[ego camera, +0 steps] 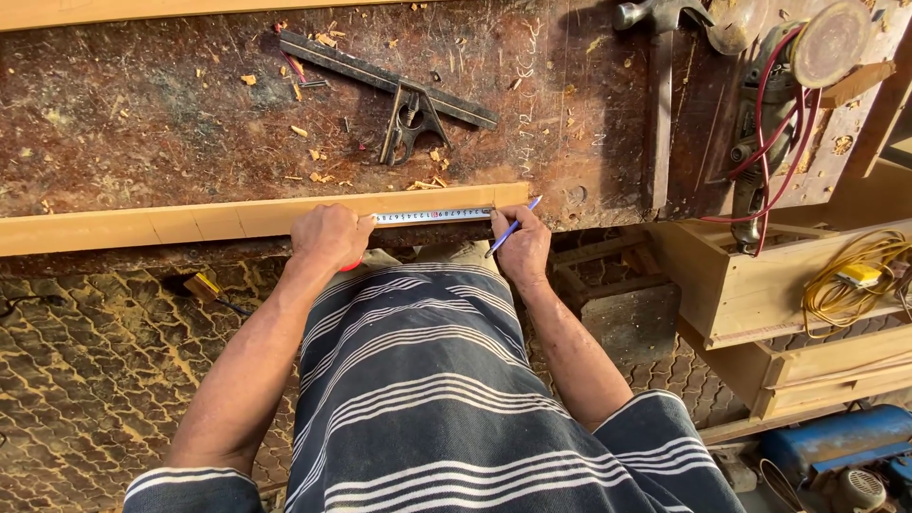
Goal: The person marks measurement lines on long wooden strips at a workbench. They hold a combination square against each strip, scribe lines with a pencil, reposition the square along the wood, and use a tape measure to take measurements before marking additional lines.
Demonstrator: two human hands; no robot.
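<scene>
Wooden and pale, the long strip (190,224) is the landmark: it lies along the near edge of the worn brown surface (142,114), its long axis running left to right across the person's body, its right end stopping just past the right hand.

Nearest the camera are the two forearms, reaching out over a striped garment to that strip. The left hand (330,236) sits on the strip's near side, fingers curled together and pressed down on something red — probably the case of the tape measure, though only a sliver of it shows. From that hand the tape measure blade (434,216) runs rightward, flat along the top of the strip and parallel to its length.

The right hand (522,245) meets the blade's far end, close to the strip's right end. Its fingers are clamped on a blue pen (513,228), the shaft slanting up and to the right, with its lower end at the strip's edge beside the end of the blade. So the right hand is the nearer one to the strip's end; the left hand anchors the blade.

Beyond the strip, further across the surface, a combination square (404,95) lies at a slant among wood chips, well apart from both hands. Beyond the strip's right end — at the far corner — rests a power tool (774,104) wound in red cable.
</scene>
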